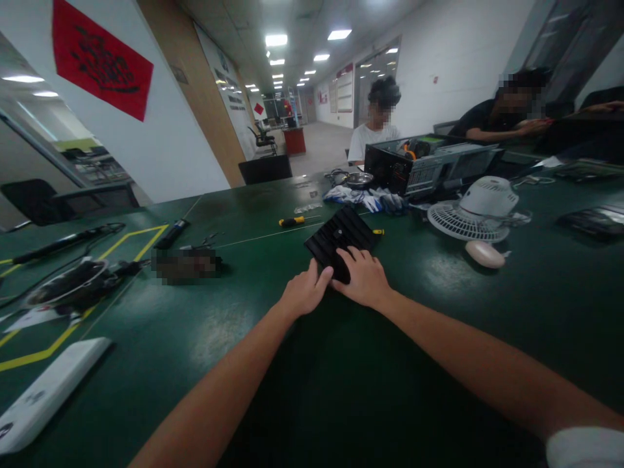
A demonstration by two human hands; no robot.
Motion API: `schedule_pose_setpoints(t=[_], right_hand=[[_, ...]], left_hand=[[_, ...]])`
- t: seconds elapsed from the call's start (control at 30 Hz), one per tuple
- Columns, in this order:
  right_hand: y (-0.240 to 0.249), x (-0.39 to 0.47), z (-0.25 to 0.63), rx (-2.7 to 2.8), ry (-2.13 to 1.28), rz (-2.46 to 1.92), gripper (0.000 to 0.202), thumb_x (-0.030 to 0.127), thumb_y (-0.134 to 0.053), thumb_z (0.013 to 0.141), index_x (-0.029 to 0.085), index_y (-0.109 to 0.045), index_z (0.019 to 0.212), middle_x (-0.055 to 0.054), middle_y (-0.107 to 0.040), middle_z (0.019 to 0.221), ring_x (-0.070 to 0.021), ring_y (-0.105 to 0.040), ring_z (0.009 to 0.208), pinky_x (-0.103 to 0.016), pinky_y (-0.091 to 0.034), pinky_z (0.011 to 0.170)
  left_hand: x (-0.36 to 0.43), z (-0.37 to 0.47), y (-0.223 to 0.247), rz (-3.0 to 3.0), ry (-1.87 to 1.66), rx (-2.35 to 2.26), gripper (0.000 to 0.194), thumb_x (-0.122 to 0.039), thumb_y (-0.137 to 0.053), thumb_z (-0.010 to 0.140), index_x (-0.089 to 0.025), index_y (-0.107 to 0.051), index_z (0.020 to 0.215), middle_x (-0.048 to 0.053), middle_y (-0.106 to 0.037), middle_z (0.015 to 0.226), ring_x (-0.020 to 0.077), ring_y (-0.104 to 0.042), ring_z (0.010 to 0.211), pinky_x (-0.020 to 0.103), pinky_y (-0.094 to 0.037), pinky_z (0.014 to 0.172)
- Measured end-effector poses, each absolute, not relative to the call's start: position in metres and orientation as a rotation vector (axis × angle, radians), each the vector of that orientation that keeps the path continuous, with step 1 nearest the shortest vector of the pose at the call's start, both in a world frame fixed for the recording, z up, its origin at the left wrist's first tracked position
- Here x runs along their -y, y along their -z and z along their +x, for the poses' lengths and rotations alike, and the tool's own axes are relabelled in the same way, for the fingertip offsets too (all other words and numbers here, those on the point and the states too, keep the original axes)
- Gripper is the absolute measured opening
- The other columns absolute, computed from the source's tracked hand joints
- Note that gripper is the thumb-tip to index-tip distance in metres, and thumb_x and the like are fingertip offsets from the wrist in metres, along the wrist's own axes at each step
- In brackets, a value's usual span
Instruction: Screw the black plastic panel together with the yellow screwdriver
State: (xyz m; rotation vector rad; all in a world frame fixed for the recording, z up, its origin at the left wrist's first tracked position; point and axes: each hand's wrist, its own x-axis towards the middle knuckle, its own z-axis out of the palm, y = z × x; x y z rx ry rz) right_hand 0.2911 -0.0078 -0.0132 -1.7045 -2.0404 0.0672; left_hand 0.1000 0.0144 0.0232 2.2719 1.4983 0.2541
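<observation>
A black, flat, ribbed panel (344, 233) with a small round spot near its middle is tilted on the green table (253, 364). My left hand (307, 289) grips its near left edge, thumb upright against it. Over the near right part lies my right hand (363, 278), fingers bent on the ribbed face and closed on the panel. Beyond the left hand rests a yellow-and-black screwdriver (292, 221). Just behind the panel's right edge, a yellow handle end (379, 232) shows; the rest of it is hidden.
Blue-and-white gloves (365, 198) lie before an open computer case (433, 166). To the right are a white fan (482, 208) and a pale computer mouse (485, 254). A long white box (53, 393) and dark cabled gear (73, 283) sit left. Two people sit across the table.
</observation>
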Motion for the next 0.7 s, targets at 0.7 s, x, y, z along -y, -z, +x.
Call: schedule_pose_setpoints(t=[0.7], right_hand=[[0.042, -0.061, 0.420, 1.486, -0.126, -1.769, 0.042, 0.040, -0.063, 0.094, 0.024, -0.074, 0.131, -0.012, -0.078, 0.112, -0.0339, -0.071, 0.106, -0.050, -0.051, 0.099]], left_hand=[[-0.002, -0.009, -0.004, 2.407, -0.296, -1.597, 0.043, -0.054, -0.045, 0.103, -0.026, -0.071, 0.121, 0.005, -0.074, 0.089, 0.0250, -0.070, 0.084, 0.036, -0.046, 0.074]])
